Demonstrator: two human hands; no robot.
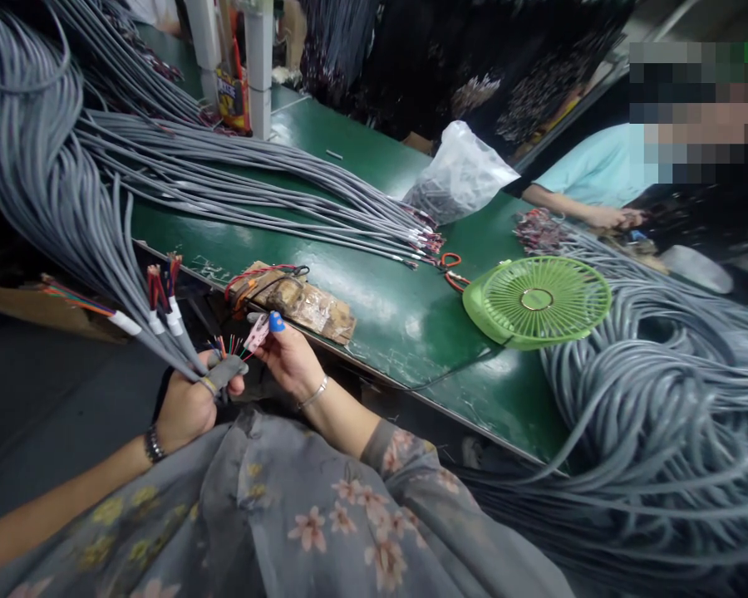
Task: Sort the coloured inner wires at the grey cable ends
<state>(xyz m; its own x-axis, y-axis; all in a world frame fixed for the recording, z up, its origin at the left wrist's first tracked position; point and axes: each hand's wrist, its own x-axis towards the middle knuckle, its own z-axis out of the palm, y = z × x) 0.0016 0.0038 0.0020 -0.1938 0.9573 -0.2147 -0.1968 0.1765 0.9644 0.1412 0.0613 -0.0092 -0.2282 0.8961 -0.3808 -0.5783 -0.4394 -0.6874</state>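
My left hand [193, 403] is closed round several grey cables [180, 353] just below the table edge. Thin coloured wires [229, 345] fan out of one cable end above its thumb, which wears a grey finger cover. My right hand [290, 357] is closed in a pinch on a small pinkish tool [258, 332] touching those coloured wires. Its fingertip carries a blue cap. More cable ends with white sleeves and red wires [162, 303] stick up left of my left hand.
A big bundle of grey cables [237, 183] lies across the green table [380, 307]. A green fan [536, 299] lies flat at right beside coiled grey cable [661, 415]. A taped block [299, 303], a plastic bag [458, 174] and another person's hands [611, 218] are farther off.
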